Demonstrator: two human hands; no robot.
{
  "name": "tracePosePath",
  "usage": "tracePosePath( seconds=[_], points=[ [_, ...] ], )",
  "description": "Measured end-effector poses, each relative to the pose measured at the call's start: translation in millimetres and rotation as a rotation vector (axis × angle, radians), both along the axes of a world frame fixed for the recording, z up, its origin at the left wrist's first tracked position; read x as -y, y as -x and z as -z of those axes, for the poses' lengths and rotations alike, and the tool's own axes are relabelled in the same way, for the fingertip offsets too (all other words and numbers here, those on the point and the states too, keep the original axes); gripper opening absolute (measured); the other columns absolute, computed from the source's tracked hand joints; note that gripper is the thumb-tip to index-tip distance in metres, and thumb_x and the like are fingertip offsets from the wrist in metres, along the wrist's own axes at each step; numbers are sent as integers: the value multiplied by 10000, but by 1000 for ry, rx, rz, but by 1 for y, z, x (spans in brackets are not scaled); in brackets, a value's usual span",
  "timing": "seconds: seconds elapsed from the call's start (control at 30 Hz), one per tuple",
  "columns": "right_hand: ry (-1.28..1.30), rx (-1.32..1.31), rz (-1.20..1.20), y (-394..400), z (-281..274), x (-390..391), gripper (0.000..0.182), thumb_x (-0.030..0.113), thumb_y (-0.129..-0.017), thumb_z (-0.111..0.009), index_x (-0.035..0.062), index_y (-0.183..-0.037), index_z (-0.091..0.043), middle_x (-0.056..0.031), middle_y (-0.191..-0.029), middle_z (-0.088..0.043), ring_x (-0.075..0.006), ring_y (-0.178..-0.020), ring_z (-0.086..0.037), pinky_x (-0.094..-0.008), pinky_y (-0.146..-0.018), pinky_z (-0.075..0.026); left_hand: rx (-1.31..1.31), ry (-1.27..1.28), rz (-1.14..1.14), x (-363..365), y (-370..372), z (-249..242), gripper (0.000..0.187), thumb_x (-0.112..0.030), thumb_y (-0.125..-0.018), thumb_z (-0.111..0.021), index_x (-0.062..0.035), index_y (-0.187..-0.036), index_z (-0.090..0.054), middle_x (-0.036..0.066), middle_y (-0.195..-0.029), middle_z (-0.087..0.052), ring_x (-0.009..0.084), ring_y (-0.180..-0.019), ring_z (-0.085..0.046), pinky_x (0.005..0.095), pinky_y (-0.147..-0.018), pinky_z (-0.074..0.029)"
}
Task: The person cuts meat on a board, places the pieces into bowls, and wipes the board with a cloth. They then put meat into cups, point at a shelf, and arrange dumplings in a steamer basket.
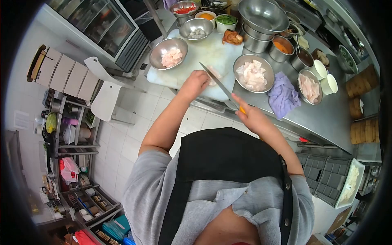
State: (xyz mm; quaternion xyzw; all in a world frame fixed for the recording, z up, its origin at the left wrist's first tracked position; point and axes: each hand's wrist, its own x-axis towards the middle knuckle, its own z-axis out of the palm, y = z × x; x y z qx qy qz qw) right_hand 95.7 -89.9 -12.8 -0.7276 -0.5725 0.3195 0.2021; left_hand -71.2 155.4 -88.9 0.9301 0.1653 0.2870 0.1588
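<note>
Nearest me, the person's right hand (252, 116) is closed around the orange handle of 1 knife (220, 85), its fingers wrapped tight; the long blade runs up toward 11 o'clock across the white cutting board (204, 55). Just past it, the left hand (196, 81) lies fingers-down on a pale piece of raw meat (214, 76) at the near middle of the board, pressing it flat beside the blade; how far those fingers curl I cannot tell.

That meat looks soft, wet and slippery to me, light in the hand, likely to slide under the edge unless pinned from above with the fingertips tucked back. The knife is stiff and is best held at the handle only.

At 3 o'clock of the board, on the steel bench (318, 114), sit 1 crumpled purple cloth (283, 96) and 1 bowl of cut white pieces (253, 73). At 10 o'clock on the board is another bowl of pale pieces (168, 53), and beyond it a 3rd, smaller bowl (196, 28). To the right a 4th bowl of white slices (309, 86) stands next to 2 white cups (323, 76). Farthest off, 1 stack of empty steel bowls (263, 18) and several small pots of sauce and greens, too crowded to count.
</note>
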Motion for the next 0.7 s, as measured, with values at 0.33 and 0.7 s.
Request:
tracePosePath(
  seconds=[0.33,0.7],
  points=[
    [130,104,-55,-1,-15,-8,635,202,-970,-519,280,-1538,-245,-276,-904,-661,-436,-857,-645,-510,-796,-496,29,6,14,-1,-1,11,148,-73,-798,-711,-59,-942,-678,89,-989,-655,297,-976,-603,390,-856,-508],
    [70,86,-23,25,19,-86,675,158,-958,-506,283,-1552,-210,-249,-789,-641,-406,-718,-632,-512,-701,-491,44,14,50,-4,1,12,162,-70,-783,-731,-65,-934,-674,92,-1004,-651,306,-978,-601,390,-848,-507]
  ],
)
